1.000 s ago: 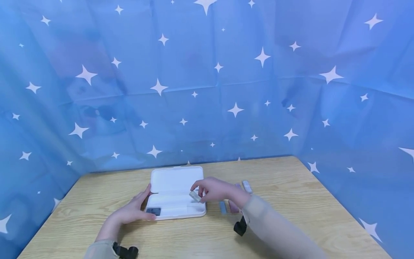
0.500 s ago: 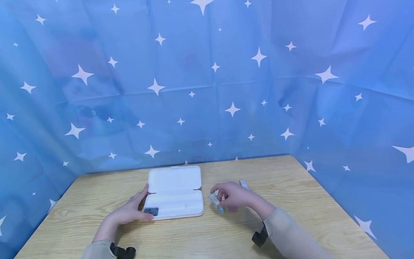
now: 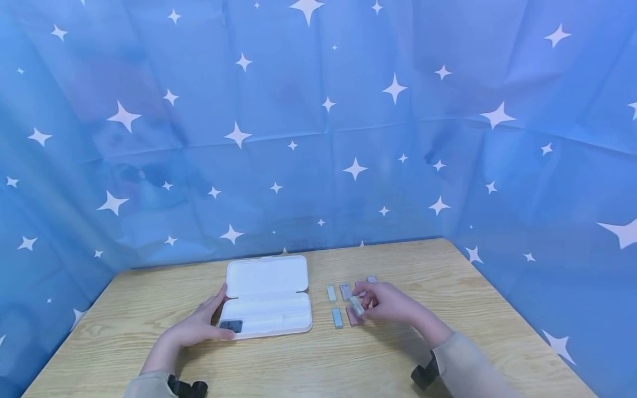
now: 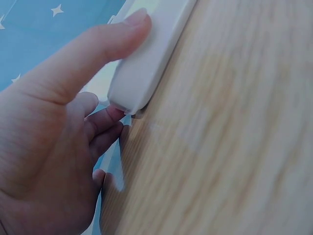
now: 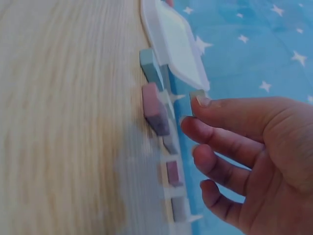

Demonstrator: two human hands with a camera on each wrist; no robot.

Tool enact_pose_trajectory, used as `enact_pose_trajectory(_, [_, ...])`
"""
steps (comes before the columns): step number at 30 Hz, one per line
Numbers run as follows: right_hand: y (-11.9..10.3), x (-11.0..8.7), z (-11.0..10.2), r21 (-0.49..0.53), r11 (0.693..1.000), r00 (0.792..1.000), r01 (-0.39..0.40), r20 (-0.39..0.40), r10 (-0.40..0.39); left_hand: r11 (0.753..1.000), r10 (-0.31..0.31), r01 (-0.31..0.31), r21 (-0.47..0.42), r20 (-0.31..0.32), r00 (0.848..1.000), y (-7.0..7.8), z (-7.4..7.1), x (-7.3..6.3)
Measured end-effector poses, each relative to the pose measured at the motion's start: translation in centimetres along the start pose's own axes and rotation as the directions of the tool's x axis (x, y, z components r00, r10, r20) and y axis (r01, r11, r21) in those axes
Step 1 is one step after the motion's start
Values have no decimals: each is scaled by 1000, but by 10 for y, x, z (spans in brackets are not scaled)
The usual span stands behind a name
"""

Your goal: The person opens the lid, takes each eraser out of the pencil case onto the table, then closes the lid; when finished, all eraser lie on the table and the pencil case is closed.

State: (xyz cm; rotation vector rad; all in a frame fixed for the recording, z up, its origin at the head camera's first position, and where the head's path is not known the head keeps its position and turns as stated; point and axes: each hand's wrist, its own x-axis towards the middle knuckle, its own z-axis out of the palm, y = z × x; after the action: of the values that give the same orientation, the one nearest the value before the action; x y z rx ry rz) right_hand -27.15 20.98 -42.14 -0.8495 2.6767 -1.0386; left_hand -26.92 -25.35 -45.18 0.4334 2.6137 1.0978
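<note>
An open white pencil case (image 3: 269, 276) lies on the table with its lid folded back. My left hand (image 3: 196, 326) holds its left end, thumb on the front wall and fingers round the far side. A dark grey piece (image 3: 231, 326) sits in the case's front left corner. Right of the case, my right hand (image 3: 393, 302) pinches a pale eraser-like block (image 3: 356, 305) between thumb and fingers, above the other blocks. Beneath and around it lie a blue block (image 3: 337, 318), a pink block (image 3: 353, 316), a mint block (image 3: 331, 293) and a lilac-grey block (image 3: 345, 292).
Behind the right hand lie a purple block (image 3: 359, 287), partly covered, and a pale lilac block (image 3: 371, 279). The wooden table (image 3: 298, 365) ends at a blue star-patterned curtain (image 3: 318, 182) at the back and sides.
My right hand has carried the pale block from above the case rightward to the loose blocks, uncovering several of them. The left hand stays on the case; the view has shifted slightly.
</note>
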Motion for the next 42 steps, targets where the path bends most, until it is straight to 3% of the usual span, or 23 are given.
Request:
enact_pose_trajectory(7, [9,-11,-3,34,998,998,-51,-29,52,1000,8,-8,-7,-6,1000,1,0,-1])
enact_pose_trajectory(15, [17,-17,-5,-12,998,996,-66,-69,65,1000,8,-8,-2,-8,1000,3,1,0])
enact_pose_trajectory(21, [18,-17,-6,0,995,993,-102,-58,102,1000,-4,4,-5,3,1000,3,0,-1])
enact_pose_trajectory(42, [25,-16,3,-8,992,992,-124,-34,124,1000,18,-18,-15,10,1000,4,-1,-2])
